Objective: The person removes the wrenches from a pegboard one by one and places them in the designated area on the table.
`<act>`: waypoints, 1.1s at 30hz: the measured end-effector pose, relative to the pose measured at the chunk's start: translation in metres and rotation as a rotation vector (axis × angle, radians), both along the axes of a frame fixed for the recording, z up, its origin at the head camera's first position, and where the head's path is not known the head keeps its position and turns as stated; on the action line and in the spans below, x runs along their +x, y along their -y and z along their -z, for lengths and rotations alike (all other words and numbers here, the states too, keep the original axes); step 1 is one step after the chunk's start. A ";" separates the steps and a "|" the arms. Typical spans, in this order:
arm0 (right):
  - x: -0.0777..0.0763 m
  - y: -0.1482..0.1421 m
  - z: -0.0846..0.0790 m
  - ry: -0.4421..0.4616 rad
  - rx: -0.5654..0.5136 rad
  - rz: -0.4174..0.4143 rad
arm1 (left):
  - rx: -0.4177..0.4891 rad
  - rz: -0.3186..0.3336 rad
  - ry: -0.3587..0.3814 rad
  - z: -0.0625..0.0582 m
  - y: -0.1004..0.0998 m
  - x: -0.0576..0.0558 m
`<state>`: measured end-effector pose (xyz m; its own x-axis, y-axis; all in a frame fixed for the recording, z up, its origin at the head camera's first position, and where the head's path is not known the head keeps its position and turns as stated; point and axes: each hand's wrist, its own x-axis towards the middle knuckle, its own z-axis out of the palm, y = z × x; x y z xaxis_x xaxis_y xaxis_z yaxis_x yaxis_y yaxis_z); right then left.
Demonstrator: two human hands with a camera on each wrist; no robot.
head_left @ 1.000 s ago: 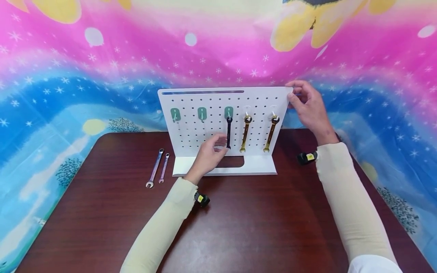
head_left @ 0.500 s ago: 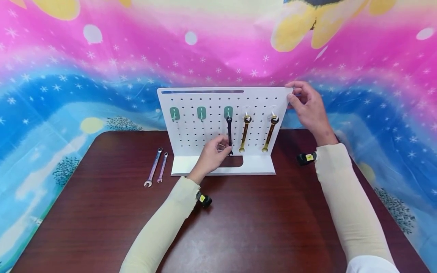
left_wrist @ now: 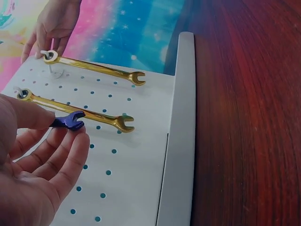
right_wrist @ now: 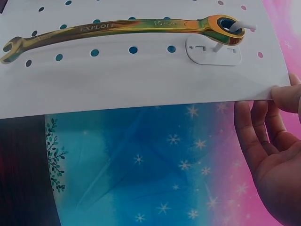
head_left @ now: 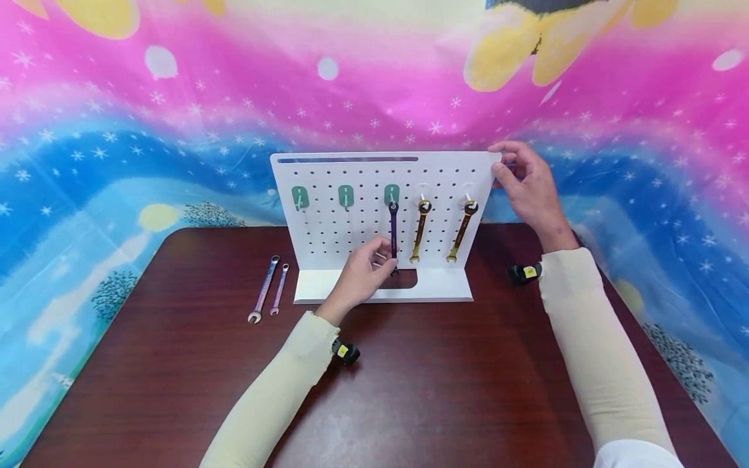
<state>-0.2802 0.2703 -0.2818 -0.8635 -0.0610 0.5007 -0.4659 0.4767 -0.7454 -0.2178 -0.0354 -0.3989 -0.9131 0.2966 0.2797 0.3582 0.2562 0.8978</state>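
Observation:
My left hand (head_left: pixel 364 272) pinches a dark purple-blue combination wrench (head_left: pixel 393 227) near its lower, open-jawed end (left_wrist: pixel 70 121). The wrench's ring end is at the middle green hook (head_left: pixel 391 193); whether the hook passes through the ring, I cannot tell. With thumb in front and fingers behind, my right hand (head_left: pixel 529 188) grips the top right corner of a white pegboard (head_left: pixel 456 162). Two gold wrenches (head_left: pixel 420 233) hang from white hooks to the right of the dark one. In the right wrist view, the rightmost gold wrench (right_wrist: pixel 108 29) has its ring over a hook.
Two more green hooks (head_left: pixel 346 196) on the board's left half carry nothing. Left of the board, two bluish-purple wrenches (head_left: pixel 264 289) lie side by side on the dark wooden table (head_left: pixel 439 390). A colourful printed cloth (head_left: pixel 374 84) hangs close behind.
My left hand has moved slightly down, and the dark wrench's lower end has swung down and out from the board with it. My right hand stays on the corner.

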 end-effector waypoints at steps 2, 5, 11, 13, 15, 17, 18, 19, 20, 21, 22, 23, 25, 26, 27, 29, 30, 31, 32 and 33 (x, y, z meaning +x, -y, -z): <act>0.001 0.000 0.000 0.004 0.004 0.005 | 0.009 0.008 0.008 -0.001 0.000 0.002; 0.002 0.000 -0.001 0.002 0.010 0.007 | 0.023 0.018 0.015 -0.002 0.001 0.003; 0.002 0.000 -0.001 -0.006 -0.002 -0.016 | 0.064 0.045 0.037 -0.005 0.000 0.007; 0.002 0.000 -0.001 -0.007 -0.007 -0.018 | 0.087 0.059 0.052 -0.006 -0.001 0.009; 0.001 0.000 -0.001 -0.012 -0.009 -0.018 | 0.114 0.076 0.067 -0.007 -0.002 0.010; 0.001 -0.001 -0.001 -0.017 -0.009 -0.020 | 0.141 0.087 0.078 -0.009 -0.003 0.011; 0.001 -0.001 -0.001 -0.018 -0.008 -0.021 | 0.152 0.089 0.085 -0.010 -0.003 0.012; 0.001 -0.001 -0.001 -0.019 -0.007 -0.022 | 0.164 0.093 0.090 -0.010 -0.003 0.013; 0.000 -0.001 -0.001 -0.022 -0.006 -0.024 | 0.179 0.099 0.093 -0.011 -0.003 0.014; 0.000 -0.001 -0.001 -0.021 -0.005 -0.024 | 0.196 0.105 0.098 -0.011 -0.003 0.014; 0.000 -0.001 -0.001 -0.022 -0.003 -0.022 | 0.216 0.113 0.105 -0.012 -0.004 0.015; 0.000 -0.001 -0.001 -0.022 -0.003 -0.019 | 0.233 0.122 0.111 -0.012 -0.004 0.015; 0.000 -0.001 0.000 -0.023 -0.002 -0.014 | 0.271 0.149 0.123 -0.012 -0.004 0.014; 0.000 -0.001 0.000 -0.022 -0.002 -0.011 | 0.288 0.161 0.131 -0.013 -0.004 0.014; 0.001 -0.001 0.000 -0.021 0.000 -0.007 | 0.299 0.171 0.142 -0.013 -0.004 0.014; 0.001 0.000 0.000 -0.022 -0.001 -0.008 | 0.306 0.180 0.160 -0.014 -0.003 0.013; 0.001 0.000 0.000 -0.022 -0.002 -0.009 | 0.307 0.181 0.169 -0.015 -0.003 0.013; 0.001 0.000 0.000 -0.021 -0.004 -0.011 | 0.306 0.177 0.177 -0.015 -0.003 0.014; 0.000 0.000 0.000 -0.020 -0.005 -0.012 | 0.310 0.177 0.188 -0.016 -0.002 0.014; 0.000 0.000 0.000 -0.017 -0.006 -0.013 | 0.319 0.175 0.202 -0.017 -0.002 0.015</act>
<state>-0.2798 0.2701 -0.2819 -0.8538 -0.0691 0.5161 -0.4850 0.4662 -0.7399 -0.2028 -0.0333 -0.3823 -0.9026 0.3798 0.2028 0.1801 -0.0948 0.9791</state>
